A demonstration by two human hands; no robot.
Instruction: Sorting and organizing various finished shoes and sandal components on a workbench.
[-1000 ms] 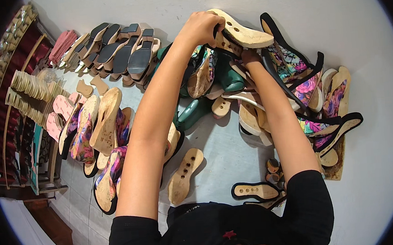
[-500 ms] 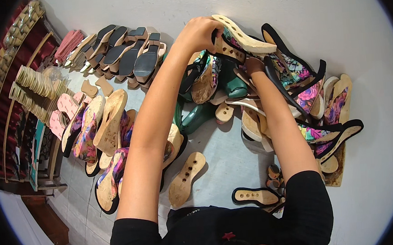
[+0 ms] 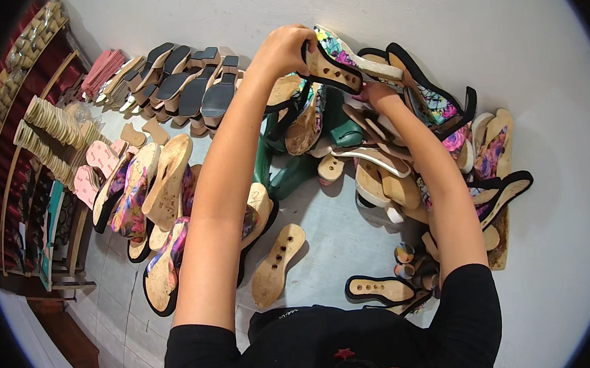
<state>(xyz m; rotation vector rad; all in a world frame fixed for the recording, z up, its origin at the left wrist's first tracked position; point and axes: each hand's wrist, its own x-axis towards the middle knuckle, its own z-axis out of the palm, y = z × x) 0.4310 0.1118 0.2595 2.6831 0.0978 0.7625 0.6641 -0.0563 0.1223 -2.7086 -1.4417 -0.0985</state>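
Black-edged wooden sole (image 3: 332, 70) with drilled holes is gripped in your left hand (image 3: 290, 49), up over the sandal pile (image 3: 303, 135) and not set down yet, your right hand (image 3: 380, 97) just below, grip hidden so can't tell, bare sole (image 3: 278, 268) lying loose nearer you.

place: pretty sure I'm peeking in on a small shoe workshop | clues: stacked pale sole pieces (image 3: 57, 125), a row of dark-soled heels (image 3: 194, 92), green foot-shaped forms (image 3: 293, 177), a black-edged wooden sole (image 3: 331, 71) with bare holes | floor: grey tiles (image 3: 121, 319), floral sandals (image 3: 134, 188) crowded around
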